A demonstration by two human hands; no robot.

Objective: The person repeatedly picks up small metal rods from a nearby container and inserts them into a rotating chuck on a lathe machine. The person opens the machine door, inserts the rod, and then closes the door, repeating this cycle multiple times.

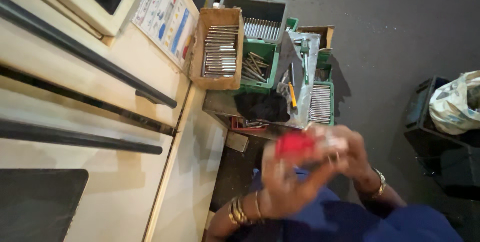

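My two hands meet low in the middle of the view, both blurred by motion. My left hand (280,182) has its fingers curled around a small red object (295,144). My right hand (350,154) grips the same red object from the right side, with something pale at its fingertips. What the red object is cannot be made out. Bangles ring my left wrist and a bracelet sits on my right wrist. Blue cloth lies under both hands.
A cream machine (90,122) with black handle bars fills the left. Beyond my hands stand a cardboard box of metal rods (220,51), green bins of rods (260,64), a rod tray (321,103) and a black cloth (262,107). A dark crate holding a bag (457,104) sits at right.
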